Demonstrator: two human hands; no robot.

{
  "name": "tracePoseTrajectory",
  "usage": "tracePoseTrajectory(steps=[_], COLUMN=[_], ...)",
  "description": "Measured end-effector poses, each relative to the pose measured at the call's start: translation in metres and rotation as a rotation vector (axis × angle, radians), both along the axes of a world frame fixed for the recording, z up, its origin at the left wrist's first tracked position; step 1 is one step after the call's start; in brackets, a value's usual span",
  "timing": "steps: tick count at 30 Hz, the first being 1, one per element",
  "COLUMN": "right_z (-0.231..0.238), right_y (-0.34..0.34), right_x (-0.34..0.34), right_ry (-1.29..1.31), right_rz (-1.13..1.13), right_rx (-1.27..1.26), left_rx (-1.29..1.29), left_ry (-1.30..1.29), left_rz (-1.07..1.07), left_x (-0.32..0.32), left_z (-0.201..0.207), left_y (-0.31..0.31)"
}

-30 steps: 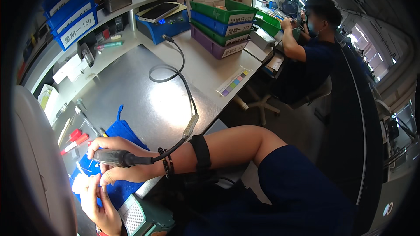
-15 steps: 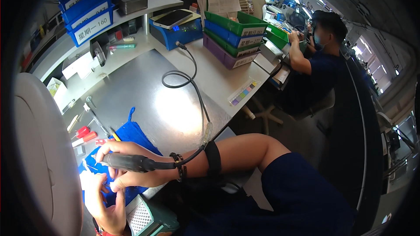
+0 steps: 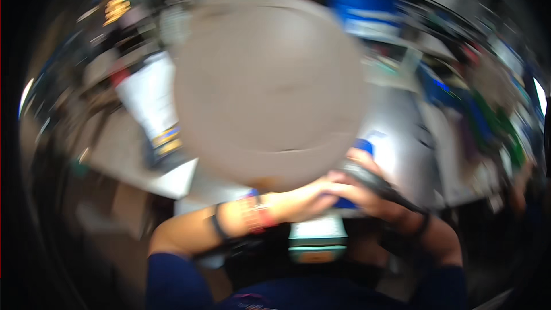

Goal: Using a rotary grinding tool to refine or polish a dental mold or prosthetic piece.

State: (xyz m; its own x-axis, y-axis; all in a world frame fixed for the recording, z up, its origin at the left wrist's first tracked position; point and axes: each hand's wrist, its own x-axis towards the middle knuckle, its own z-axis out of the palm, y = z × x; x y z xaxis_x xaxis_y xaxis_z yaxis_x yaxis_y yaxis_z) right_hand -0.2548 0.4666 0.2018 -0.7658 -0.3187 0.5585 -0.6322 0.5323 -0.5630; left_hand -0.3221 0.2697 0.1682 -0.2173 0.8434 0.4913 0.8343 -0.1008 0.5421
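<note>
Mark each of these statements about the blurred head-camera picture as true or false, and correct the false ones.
1. A large pale round shape fills the upper middle of the picture. True.
2. The two hands are far apart at opposite edges of the picture. False: the left hand and the right hand meet just below the middle.
3. The right hand holds a dark handled tool. True, though blur hides what kind of tool it is.
4. The left wrist is bare. False: it wears bands, one of them reddish.
5. Something blue shows just above the hands. True.
6. The picture is sharp enough to tell every thing on the bench. False: it is heavily smeared by motion.
</note>
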Motion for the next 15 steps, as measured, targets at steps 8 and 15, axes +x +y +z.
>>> tracePoseTrajectory(steps=[8, 15], right_z=[0.009, -0.003], right_y=[-0.033, -0.030], right_x=[0.022, 0.017], right_ry=[-0.571, -0.571], right_rz=[0.058, 0.085], right_rx=[-0.834, -0.810], left_rx=[-0.111, -0.071], left_ry=[0.087, 0.106], left_rz=[0.243, 0.248], left_x=[0.018, 0.014], left_z=[0.033, 0.028], left_y=[-0.001, -0.009])
